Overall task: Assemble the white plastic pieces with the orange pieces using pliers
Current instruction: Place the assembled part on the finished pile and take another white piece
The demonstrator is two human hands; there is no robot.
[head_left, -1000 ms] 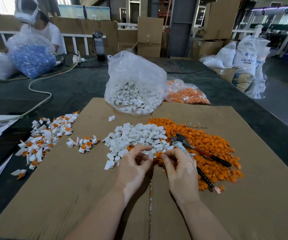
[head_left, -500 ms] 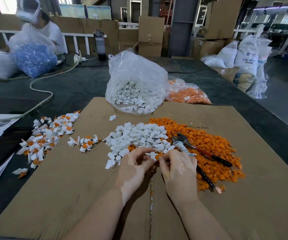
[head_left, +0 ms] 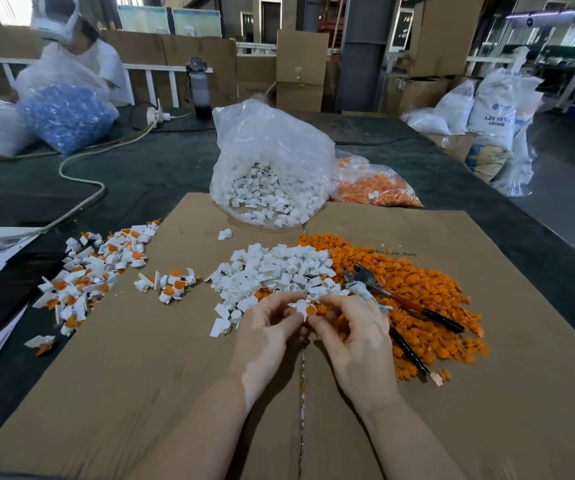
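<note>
While the pliers (head_left: 405,308) lie untouched on the orange pieces (head_left: 414,285), the left hand (head_left: 265,327) and right hand (head_left: 352,327) together pinch a white piece (head_left: 301,306) with an orange insert (head_left: 311,310), above the cardboard (head_left: 140,358), beside the white pile (head_left: 275,268).

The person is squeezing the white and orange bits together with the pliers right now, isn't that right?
Not quite. In the head view the pliers lie untouched on the orange pile. The left hand and right hand pinch a white piece with an orange piece with bare fingers.
</note>
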